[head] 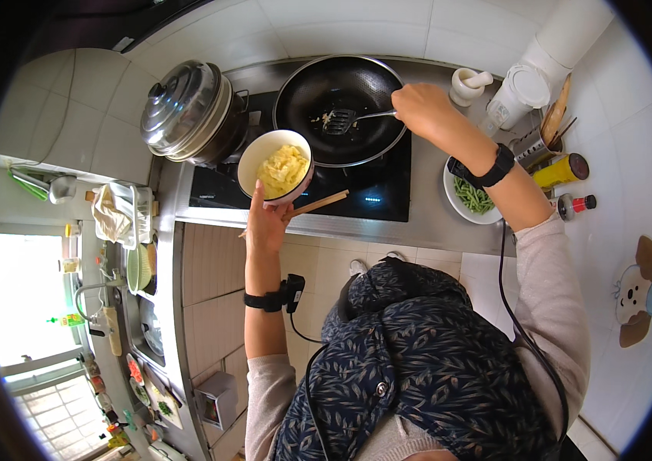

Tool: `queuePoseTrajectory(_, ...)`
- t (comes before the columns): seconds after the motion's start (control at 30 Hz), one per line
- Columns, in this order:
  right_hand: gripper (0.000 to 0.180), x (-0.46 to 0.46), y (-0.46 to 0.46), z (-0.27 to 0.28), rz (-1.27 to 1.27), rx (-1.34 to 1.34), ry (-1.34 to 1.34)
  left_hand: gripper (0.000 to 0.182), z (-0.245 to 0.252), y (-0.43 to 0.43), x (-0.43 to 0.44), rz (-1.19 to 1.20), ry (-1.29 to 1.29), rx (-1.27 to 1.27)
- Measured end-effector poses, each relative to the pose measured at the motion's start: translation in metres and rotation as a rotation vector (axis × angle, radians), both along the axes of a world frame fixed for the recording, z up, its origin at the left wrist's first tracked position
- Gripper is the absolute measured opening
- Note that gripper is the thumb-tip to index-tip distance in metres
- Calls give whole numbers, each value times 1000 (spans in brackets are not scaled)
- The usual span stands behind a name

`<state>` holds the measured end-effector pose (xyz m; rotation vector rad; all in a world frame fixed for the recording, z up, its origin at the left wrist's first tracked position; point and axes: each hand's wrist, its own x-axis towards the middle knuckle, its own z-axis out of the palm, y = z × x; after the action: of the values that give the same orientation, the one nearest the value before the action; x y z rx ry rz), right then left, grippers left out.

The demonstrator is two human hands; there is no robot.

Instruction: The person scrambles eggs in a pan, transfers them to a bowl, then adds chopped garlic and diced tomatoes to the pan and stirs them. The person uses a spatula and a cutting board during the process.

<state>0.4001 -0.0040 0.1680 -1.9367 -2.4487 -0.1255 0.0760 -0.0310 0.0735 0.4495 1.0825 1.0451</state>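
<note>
My left hand (267,222) holds up a white bowl (248,167) of cooked scrambled egg (284,167), thumb over its rim. A pair of wooden chopsticks (320,204) is also pinched in that hand, under the bowl. With my right hand (422,109) I grip the handle of a slotted metal spatula (340,121). Its blade rests inside a black wok (360,80), beside a few small bits of egg-coloured food. The wok sits on a black glass cooktop (386,193) whose blue indicator lights are lit.
A lidded steamer pot (182,109) stands left of the wok. To the right are a plate of cut green beans (473,196) under my forearm, a mortar and pestle (467,86), a yellow bottle (559,171) and a utensil holder (533,148). A sink counter (167,322) runs along the left.
</note>
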Motion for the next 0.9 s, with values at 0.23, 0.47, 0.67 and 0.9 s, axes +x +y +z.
queuePoseTrajectory(0.23, 13, 75, 13, 1, -155, -155, -15, 59, -5, -2, -7, 24, -6, -10)
queuePoseTrajectory(0.47, 16, 78, 54, -22, -57, -162, 190, 59, -6, -3, -12, 52, -17, -34)
queuePoseTrajectory(0.67, 23, 77, 72, -56, 10, -165, 340, 56, -8, -6, -14, 78, 11, -22)
queuePoseTrajectory(0.9, 27, 86, 82, -93, -25, -251, 595, 54, -8, -6, -14, 92, 48, -5)
